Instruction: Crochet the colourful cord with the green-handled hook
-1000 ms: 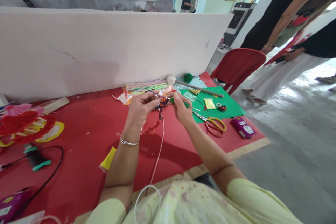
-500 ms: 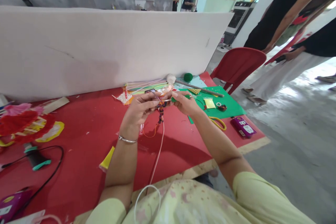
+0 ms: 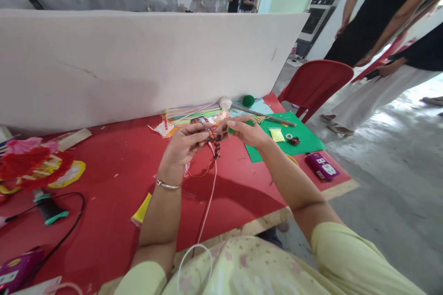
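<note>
My left hand [image 3: 187, 145] pinches a small crocheted piece [image 3: 215, 137] of dark purple and orange yarn between thumb and fingers. From it a knotted strand hangs down, and a thin orange yarn tail [image 3: 200, 175] loops below. My right hand [image 3: 248, 132] is closed around a crochet hook [image 3: 230, 130] with a green grip. The hook's thin metal tip points left at the piece; the stitch it is in is too small to make out. Both hands hover close together over the red tabletop [image 3: 114, 207].
Behind the hands lie pipe cleaners [image 3: 183, 111], a phone [image 3: 200, 120], a stick [image 3: 263, 115] and a green sheet [image 3: 308, 140]. A white panel [image 3: 155, 60] borders the table's back. A pale cable [image 3: 211, 193] runs toward me. A red chair [image 3: 316, 83] and standing people are at right.
My right hand has shifted slightly right, away from the left. The crocheted piece has turned a little and its hanging strand has swung right. My left hand stays nearly still.
</note>
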Tool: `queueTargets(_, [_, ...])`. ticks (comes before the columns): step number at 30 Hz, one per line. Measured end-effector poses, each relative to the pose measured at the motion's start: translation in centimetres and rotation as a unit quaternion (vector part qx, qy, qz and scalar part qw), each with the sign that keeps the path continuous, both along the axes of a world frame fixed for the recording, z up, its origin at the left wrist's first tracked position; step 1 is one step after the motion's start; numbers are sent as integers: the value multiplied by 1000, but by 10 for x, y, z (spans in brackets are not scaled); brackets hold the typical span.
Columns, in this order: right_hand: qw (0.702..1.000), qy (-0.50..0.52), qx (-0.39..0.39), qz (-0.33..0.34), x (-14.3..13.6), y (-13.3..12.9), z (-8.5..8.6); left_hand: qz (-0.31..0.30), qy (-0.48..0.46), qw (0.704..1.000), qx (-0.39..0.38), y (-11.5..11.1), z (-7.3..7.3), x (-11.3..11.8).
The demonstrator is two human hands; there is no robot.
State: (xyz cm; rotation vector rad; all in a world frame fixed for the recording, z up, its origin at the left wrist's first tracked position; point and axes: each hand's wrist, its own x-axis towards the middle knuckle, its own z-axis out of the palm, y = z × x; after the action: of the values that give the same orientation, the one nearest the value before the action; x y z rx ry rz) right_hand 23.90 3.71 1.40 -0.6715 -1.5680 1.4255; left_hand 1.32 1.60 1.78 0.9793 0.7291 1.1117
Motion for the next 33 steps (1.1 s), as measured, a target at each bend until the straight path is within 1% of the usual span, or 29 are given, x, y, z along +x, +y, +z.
queueTargets(5, [997, 59, -39, -19, -15, 1, -10, -11, -1, 1000, -1, 1, -3, 0])
queueTargets(9, [996, 68, -25, -60, -25, -2, -19, -14, -2, 1000, -3, 2, -3, -1])
queueTargets(14, [991, 66, -12, -115, -26, -5, -24, -1, 4, 1000, 7, 0, 0, -3])
queueTargets(21, [990, 69, 13, -122, -27, -9, -22, 34, 12, 999, 40, -2, 3, 1])
queueTargets(25, [993, 69, 34, -95, -24, -8, -21, 43, 10, 998, 37, -3, 3, 0])
queueTargets(29, [993, 20, 97, -65, -16, -7, -12, 52, 21, 997, 51, -2, 1, 1])
queueTargets(33, [986, -43, 144, -75, -10, -11, -1, 76, 36, 994, 63, -2, -1, 3])
